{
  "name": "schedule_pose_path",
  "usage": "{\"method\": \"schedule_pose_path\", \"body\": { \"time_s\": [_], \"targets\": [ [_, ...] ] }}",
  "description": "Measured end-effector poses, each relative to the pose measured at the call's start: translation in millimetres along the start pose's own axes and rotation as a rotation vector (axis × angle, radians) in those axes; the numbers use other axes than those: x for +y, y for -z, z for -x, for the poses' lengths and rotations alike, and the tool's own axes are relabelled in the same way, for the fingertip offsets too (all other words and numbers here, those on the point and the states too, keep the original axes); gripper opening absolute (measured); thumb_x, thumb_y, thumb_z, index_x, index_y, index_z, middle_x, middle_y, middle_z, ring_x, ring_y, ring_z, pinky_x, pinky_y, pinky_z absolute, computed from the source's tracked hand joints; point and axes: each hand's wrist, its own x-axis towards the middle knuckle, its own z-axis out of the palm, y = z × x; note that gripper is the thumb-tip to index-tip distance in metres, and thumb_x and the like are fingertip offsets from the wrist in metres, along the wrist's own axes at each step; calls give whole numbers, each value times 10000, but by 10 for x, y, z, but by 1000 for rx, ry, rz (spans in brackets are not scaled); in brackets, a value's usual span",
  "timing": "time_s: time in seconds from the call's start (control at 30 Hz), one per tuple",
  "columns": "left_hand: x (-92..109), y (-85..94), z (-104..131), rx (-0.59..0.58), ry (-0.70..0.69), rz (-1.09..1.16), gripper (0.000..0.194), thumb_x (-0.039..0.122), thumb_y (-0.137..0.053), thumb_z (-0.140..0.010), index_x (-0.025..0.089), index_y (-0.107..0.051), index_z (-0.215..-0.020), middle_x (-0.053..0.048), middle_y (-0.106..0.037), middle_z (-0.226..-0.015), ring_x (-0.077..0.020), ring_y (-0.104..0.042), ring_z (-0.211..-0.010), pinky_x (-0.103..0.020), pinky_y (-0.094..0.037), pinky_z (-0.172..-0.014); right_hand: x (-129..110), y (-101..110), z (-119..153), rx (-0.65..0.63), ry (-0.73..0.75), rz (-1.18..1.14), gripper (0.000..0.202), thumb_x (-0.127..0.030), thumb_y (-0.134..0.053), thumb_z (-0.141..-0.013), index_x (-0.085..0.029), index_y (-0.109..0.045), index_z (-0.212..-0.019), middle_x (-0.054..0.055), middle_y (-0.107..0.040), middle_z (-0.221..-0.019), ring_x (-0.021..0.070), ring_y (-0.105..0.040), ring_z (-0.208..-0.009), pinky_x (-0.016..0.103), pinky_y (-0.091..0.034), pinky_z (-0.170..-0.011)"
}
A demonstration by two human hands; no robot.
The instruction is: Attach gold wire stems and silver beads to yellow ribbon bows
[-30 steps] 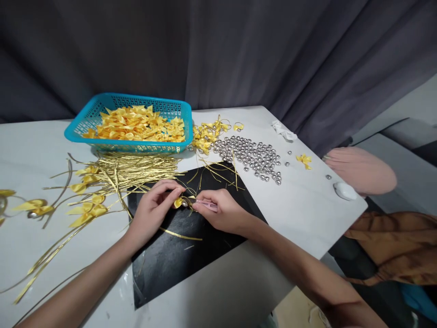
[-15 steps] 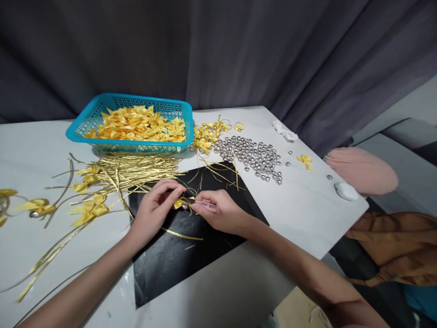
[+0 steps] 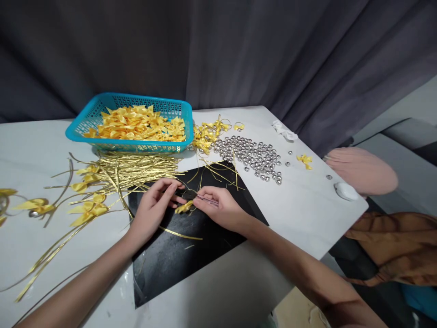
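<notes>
- two hands in use, both over the mat [image 3: 164, 264].
- left hand [image 3: 159, 200]: thumb and forefinger brought together, apparently pinching the gold cord [image 3: 190, 187]; other fingers loosely curled.
- right hand [image 3: 218, 205]: thumb and forefinger closed around the pink tool [image 3: 209, 200], its tip directed toward the left fingers.
- bow [image 3: 184, 207]: between the two sets of fingertips, slightly nearer the person. long axis runs roughly from left fingers to right, right end a little farther off.
- nearer hand: judged to be the right, thumb tip just beside the bow's right end. contact cannot be told.
- gold cord: arcs from left fingertips toward the right ones.
- beyond left fingers: strands [image 3: 143, 168], then basket [image 3: 136, 144]. beyond right fingers: beads [image 3: 252, 155].
</notes>
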Motion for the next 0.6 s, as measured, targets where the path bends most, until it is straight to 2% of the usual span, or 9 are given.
{"method": "schedule_pose_path", "body": {
  "time_s": [0.1,0.2,0.27,0.33,0.4,0.53,0.6],
  "targets": [
    [-7,-22,2,-23,28,-4,330,453,-547,-822,179,-554,-1004,-67,-629,-1018,-172,-643,-772,-276,-481,-663,64,16,-50,49,-30,-84,237,-359,-572,-768,-171,-471,-663,-58,-416,-558,68,-356,-512,205,-275,-498],
    [-31,-35,37,-43,-63,-135,305,359,-540,-815,173,-518,-1056,-79,-605,-1018,-192,-604,-861,-301,-474,-719,78,59,-70,106,-50,-152,301,-439,-575,-766,-190,-433,-674,-82,-370,-517,61,-299,-458,203,-236,-453],
    [-39,-39,83,-77,-179,-288,278,238,-530,-768,173,-504,-1037,-66,-579,-965,-199,-563,-861,-314,-464,-723,63,80,-67,148,-46,-181,366,-450,-666,-694,-199,-399,-694,-100,-369,-526,50,-303,-455,189,-249,-454],
    [-33,-45,130,-119,-293,-461,322,130,-499,-684,177,-499,-1002,-47,-553,-905,-202,-528,-826,-328,-446,-721,48,80,-59,151,-48,-218,483,-394,-781,-573,-206,-356,-708,-111,-414,-554,33,-315,-451,172,-259,-454],
    [-17,-58,160,-149,-345,-583,334,88,-472,-623,179,-513,-942,-36,-547,-857,-209,-512,-798,-342,-422,-720,45,64,-55,125,-60,-273,570,-341,-835,-491,-210,-327,-715,-114,-474,-594,11,-299,-422,160,-241,-428],
    [3,-77,137,-180,-268,-548,148,144,-489,-679,182,-566,-800,-29,-590,-753,-210,-539,-724,-343,-414,-688,48,40,-55,118,-48,-326,563,-327,-836,-500,-207,-336,-730,-103,-538,-650,-12,-270,-385,145,-195,-386],
    [-4,-70,100,-175,-224,-484,131,208,-499,-726,175,-590,-816,-37,-630,-757,-193,-566,-678,-326,-440,-663,27,45,-46,126,-30,-325,541,-331,-825,-528,-203,-337,-721,-93,-551,-664,-14,-284,-394,137,-204,-384]
  ]
}}
